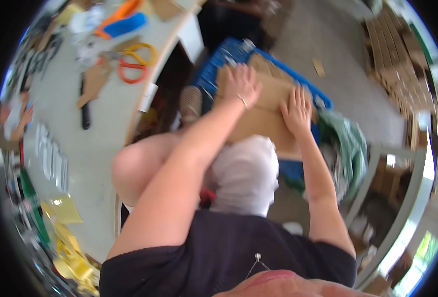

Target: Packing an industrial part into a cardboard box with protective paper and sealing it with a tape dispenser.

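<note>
- Knee in pale cloth (pixel 246 171), closest in: sits right by the cardboard's near edge; a bump there could probably shove or tilt it.
- Cardboard (pixel 258 121): flat brown piece, lies over the blue crate (pixel 323 100), creased across. Uneven pressing might buckle it at the crease.
- Right hand (pixel 298 111): palm down near the cardboard's right side, fingers straight and slightly spread, nothing gripped. Could slide off if pushed outward.
- Left hand (pixel 242 86): also flat, on the far-left part, fingers extended, no grasp seen. Blur hides whether any fingertip hooks an edge. Lopsided pressure could swivel the cardboard.
- Green sheeting (pixel 345 148): bunched beside the crate, right; loose folds could snag the cardboard.
- Tabletop (pixel 102 148), left: black-handled tool (pixel 86 116) partly under a cardboard scrap (pixel 96 84); a careless reach risks a cut if bladed.
- Scissors (pixel 143 64): near the tabletop edge, could get knocked off.
</note>
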{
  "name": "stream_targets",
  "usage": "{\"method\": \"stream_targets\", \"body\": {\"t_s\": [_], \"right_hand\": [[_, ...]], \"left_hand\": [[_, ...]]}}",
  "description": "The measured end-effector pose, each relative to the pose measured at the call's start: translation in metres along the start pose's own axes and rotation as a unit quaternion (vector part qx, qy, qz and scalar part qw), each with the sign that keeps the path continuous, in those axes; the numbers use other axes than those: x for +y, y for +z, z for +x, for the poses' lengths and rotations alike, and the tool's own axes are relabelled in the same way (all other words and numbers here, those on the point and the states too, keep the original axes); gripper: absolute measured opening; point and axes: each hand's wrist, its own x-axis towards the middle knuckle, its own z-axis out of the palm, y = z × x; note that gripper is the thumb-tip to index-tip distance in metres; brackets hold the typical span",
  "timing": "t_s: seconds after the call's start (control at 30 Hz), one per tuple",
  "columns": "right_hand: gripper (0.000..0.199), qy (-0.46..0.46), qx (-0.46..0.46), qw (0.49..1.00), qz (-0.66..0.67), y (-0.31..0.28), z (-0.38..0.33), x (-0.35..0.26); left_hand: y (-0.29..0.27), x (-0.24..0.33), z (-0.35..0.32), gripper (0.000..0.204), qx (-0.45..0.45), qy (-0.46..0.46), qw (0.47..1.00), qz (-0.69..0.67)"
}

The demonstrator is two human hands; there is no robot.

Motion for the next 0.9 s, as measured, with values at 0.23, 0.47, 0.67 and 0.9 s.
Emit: {"method": "stream_targets", "body": {"t_s": [0.23, 0.47, 0.67, 0.9], "right_hand": [[0.072, -0.049, -0.166, 0.985, -0.004, -0.028, 0.073, -0.023], [0.056, -0.423, 0.205, 0.861, 0.196, -0.173, 0.195, -0.242], [0.036, -0.406, 0.044, 0.913, 0.022, -0.191, 0.223, -0.36], [0.023, -0.323, 0.272, 0.787, 0.451, -0.201, 0.171, -0.291]], "left_hand": [[0.012, -0.015, -0.007, 0.061, -0.003, -0.02, 0.998, -0.051], [0.009, -0.016, -0.006, 0.058, 0.005, -0.025, 0.997, -0.072], [0.015, -0.009, -0.005, 0.056, -0.031, 0.015, 0.988, -0.153], [0.013, -0.009, -0.002, 0.059, -0.025, -0.011, 0.995, -0.098]]}}
